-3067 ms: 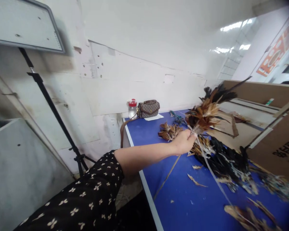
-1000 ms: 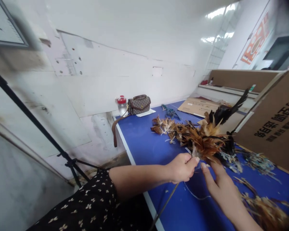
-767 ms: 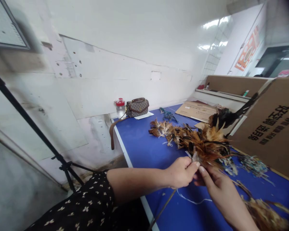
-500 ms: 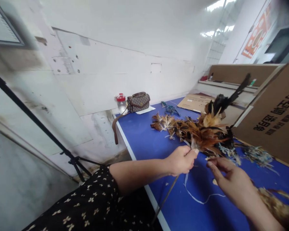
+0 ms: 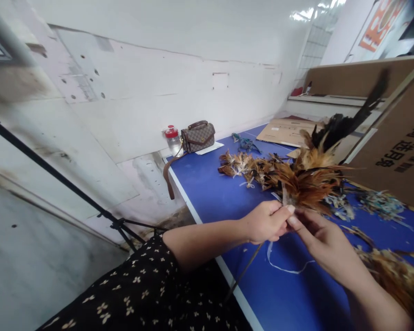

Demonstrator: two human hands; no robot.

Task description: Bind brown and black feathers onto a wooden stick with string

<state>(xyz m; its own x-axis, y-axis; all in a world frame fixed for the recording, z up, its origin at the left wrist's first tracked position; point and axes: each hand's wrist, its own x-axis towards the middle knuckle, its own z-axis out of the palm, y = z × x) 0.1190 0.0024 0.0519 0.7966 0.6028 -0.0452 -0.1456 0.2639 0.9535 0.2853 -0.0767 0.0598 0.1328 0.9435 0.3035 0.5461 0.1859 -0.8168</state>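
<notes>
My left hand is closed round the thin stick of a feather duster, just below its plumes. Rusty-brown and golden feathers fan out above that fist, with long black plumes at the top. Thumb and fingers of my right hand are pinched together against the base of the feathers, touching the left thumb. What lies in that pinch is hidden. A narrow white strip hangs in a curve below the hands.
Brown feather bunches lie on the blue table behind the duster. More feathers and a pale-blue bundle are at right. At the back are a handbag, a red-lidded jar and cardboard.
My right hand has moved left and up, from apart to touching the base of the feathers beside my left hand. The duster sits slightly farther right in view.
</notes>
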